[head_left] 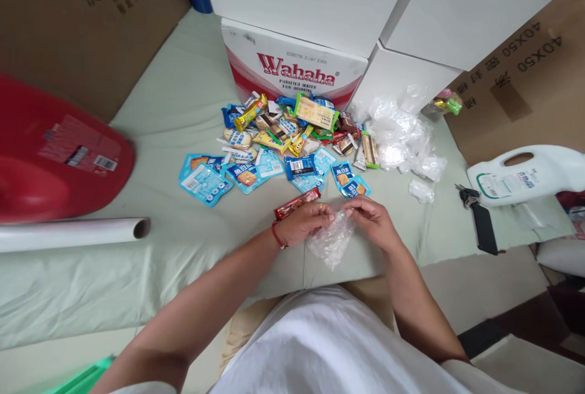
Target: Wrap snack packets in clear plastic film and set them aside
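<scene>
Between my two hands hangs a crinkled clear plastic bag (333,242), low over the front part of the cloth-covered table. My left hand (304,222), with a red cord at the wrist, pinches the bag's upper left edge. Thumb and fingers of my right hand (372,218) pinch its upper right edge. Just behind my left hand lies a red wrapped snack bar (297,202), partly covered by that hand. Light blue snack packets (208,184) lie in a row beyond, in front of a heap of wrapped snacks (287,126). What the bag contains, if anything, I cannot make out.
A pile of clear plastic bags (397,129) sits right of the snacks. Behind stands a Wahaha carton (297,68). At right are a white jug (525,175), keys and a black phone-like object (484,228). A red container (59,150) and a white roll (73,234) lie left.
</scene>
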A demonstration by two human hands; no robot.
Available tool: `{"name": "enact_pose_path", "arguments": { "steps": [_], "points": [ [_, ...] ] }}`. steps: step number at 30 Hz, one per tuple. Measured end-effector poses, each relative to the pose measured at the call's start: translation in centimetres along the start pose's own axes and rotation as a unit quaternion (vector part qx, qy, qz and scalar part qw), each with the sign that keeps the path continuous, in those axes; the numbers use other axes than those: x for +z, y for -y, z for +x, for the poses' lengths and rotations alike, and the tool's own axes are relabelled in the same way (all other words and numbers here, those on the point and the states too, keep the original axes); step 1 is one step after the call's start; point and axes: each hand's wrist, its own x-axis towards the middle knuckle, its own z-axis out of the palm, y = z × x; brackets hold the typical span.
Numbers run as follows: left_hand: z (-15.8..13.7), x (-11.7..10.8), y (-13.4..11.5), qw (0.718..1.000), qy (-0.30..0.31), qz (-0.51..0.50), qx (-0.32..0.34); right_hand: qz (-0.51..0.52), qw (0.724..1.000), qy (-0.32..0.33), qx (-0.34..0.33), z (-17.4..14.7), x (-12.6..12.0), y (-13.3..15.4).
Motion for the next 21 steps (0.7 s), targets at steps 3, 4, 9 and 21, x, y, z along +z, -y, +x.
{"name": "enact_pose_path", "arguments": {
  "steps": [3,4,9,21],
  "points": [
    [0.2,0.4,0.1,0.996,-0.068,0.000,0.055,-0.040,0.994,-0.102,-0.018,0.5,0.7,0.6],
    [0.3,0.5,0.1,0.993,-0.097,-0.016,0.073,-0.040,0.989,-0.144,-0.008,0.3,1.1,0.8],
    [0.5,1.1,0.3,0.982,-0.142,-0.023,0.125,0.015,0.982,-0.172,0.077,-1.4,3.8,0.3],
    [0.4,0.8,0.0,0.976,-0.181,-0.050,0.113,-0.069,0.971,-0.230,0.020,-4.3,0.6,-0.8]
  ]
}}
